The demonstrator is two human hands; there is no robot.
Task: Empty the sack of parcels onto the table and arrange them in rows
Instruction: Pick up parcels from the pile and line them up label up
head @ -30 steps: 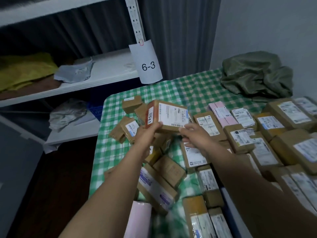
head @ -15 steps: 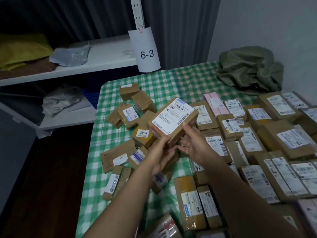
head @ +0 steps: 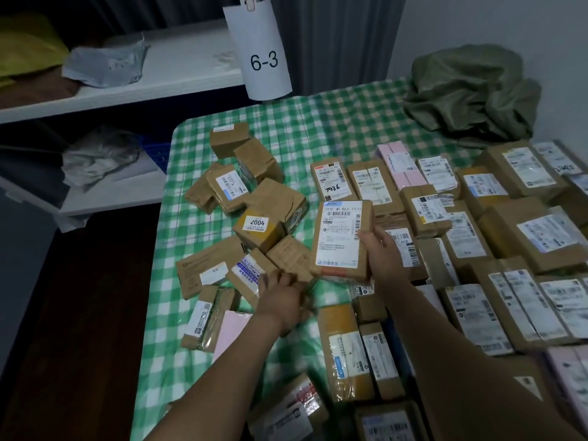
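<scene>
- Labelled parcel [head: 342,238]: brown carton with a large white shipping label facing up, lifted clear of the counter and slightly tilted, between the loose heap and the rows.
- Right hand [head: 380,249]: grips the labelled parcel at its right edge, thumb on the label face, fingers wrapped underneath.
- Left hand [head: 283,300]: lowered at the near edge of the loose heap, fingers on a brown carton. It is motion-blurred, so whether it grips or only touches cannot be told.
- Loose heap [head: 254,198]: brown cartons lying at mixed angles on the left half of the counter, one marked "2004" [head: 258,223].
- Rows [head: 477,218]: cartons laid side by side, labels up, filling the right half, including one handwritten "7936" [head: 331,181] and a pink parcel [head: 401,167].
- Sack [head: 471,90]: olive green, crumpled, on the far right corner of the counter.
- Counter [head: 318,128]: covered with a green-and-white checked cloth.
- Shelf [head: 165,71]: white, to the left, with a hanging tag "6-3" [head: 262,60].
</scene>
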